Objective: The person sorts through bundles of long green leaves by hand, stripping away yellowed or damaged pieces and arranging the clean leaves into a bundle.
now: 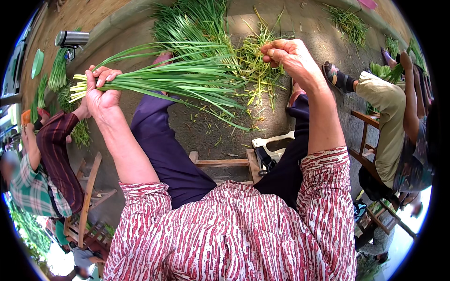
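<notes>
My left hand [103, 91] is closed around a bunch of flat-leaved green chives [168, 77], near its pale cut ends; the leaves fan out to the right. My right hand [284, 54] is raised to the right of the leaf tips, thumb and fingertips pinched together; whether a thin leaf is between them cannot be told. Below and behind that hand lies a heap of yellowish, tangled trimmings [258, 77] on the ground. A large pile of green chives [191, 28] lies beyond the held bunch.
A wooden stool [221, 163] and a cream plastic object [274, 144] are between and beside my legs. One person [42, 182] sits at left, another [386, 102] at right. A metal flask [72, 38], more chive bundles [58, 72] and a concrete kerb [123, 17] are farther out.
</notes>
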`<action>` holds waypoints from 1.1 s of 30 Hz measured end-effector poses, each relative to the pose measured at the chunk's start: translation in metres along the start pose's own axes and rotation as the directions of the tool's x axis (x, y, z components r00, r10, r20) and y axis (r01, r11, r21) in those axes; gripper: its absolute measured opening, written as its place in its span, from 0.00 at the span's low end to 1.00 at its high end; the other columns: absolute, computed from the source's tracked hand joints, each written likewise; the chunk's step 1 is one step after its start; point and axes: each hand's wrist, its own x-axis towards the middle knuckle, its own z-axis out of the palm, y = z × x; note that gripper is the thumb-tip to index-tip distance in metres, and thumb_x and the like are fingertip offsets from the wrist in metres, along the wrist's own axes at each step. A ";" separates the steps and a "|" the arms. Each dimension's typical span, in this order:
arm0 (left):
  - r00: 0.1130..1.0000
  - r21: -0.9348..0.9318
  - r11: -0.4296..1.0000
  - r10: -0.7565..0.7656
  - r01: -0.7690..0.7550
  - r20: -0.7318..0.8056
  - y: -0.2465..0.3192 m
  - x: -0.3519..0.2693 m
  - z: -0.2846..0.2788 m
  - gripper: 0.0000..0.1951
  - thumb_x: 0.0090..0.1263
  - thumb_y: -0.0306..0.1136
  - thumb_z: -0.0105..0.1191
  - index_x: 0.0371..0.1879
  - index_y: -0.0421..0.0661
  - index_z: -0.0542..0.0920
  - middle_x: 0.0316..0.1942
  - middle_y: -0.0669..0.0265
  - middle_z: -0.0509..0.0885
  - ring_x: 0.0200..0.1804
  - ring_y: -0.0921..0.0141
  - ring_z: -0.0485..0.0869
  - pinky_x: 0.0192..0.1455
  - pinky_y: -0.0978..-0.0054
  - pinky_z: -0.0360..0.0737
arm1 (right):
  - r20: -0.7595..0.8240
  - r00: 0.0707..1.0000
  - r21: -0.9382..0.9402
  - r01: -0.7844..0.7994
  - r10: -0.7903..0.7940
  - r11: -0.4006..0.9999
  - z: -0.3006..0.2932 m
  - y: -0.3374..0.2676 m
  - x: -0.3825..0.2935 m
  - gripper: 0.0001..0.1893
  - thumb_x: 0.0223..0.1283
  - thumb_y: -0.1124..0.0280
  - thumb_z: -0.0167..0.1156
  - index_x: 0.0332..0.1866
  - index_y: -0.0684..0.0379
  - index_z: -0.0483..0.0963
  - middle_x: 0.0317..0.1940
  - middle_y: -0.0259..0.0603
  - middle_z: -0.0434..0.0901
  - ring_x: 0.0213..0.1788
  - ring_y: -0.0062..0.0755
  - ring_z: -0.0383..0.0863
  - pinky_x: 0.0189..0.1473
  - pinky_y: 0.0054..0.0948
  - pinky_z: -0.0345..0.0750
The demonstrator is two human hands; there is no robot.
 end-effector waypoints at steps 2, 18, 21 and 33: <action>1.000 0.000 1.000 0.000 0.000 0.002 0.003 -0.001 -0.001 0.08 0.64 0.37 0.59 0.36 0.49 0.77 0.22 0.75 0.68 0.18 0.77 0.64 0.32 0.72 0.64 | 0.045 0.999 -0.016 -0.016 0.016 1.000 -0.001 0.004 0.001 0.15 0.56 0.72 0.52 0.44 0.70 0.79 0.28 0.38 0.82 0.33 0.22 0.78 0.41 0.23 0.75; 1.000 -0.002 1.000 0.011 -0.011 0.024 -0.002 0.000 -0.001 0.06 0.64 0.34 0.59 0.34 0.48 0.77 0.23 0.74 0.68 0.18 0.78 0.64 0.32 0.72 0.63 | 0.106 0.985 0.138 0.119 -0.134 0.983 0.018 -0.023 -0.016 0.16 0.58 0.70 0.59 0.49 0.68 0.77 0.30 0.29 0.78 0.32 0.16 0.74 0.39 0.19 0.73; 0.999 -0.005 1.000 -0.004 0.004 0.035 -0.004 0.002 -0.001 0.06 0.65 0.34 0.58 0.35 0.48 0.77 0.23 0.74 0.68 0.18 0.78 0.64 0.32 0.73 0.63 | 0.119 0.971 0.170 0.186 -0.207 0.968 0.031 -0.030 -0.015 0.19 0.58 0.65 0.63 0.50 0.67 0.77 0.31 0.27 0.77 0.33 0.14 0.73 0.38 0.18 0.73; 0.951 0.328 0.907 0.303 -0.265 -0.069 -0.019 0.002 0.001 0.08 0.67 0.35 0.57 0.37 0.45 0.77 0.23 0.70 0.73 0.21 0.76 0.68 0.31 0.69 0.66 | -0.302 0.932 0.241 0.279 -0.201 0.930 0.012 -0.009 0.006 0.10 0.61 0.66 0.58 0.33 0.60 0.82 0.21 0.31 0.78 0.25 0.17 0.73 0.30 0.20 0.70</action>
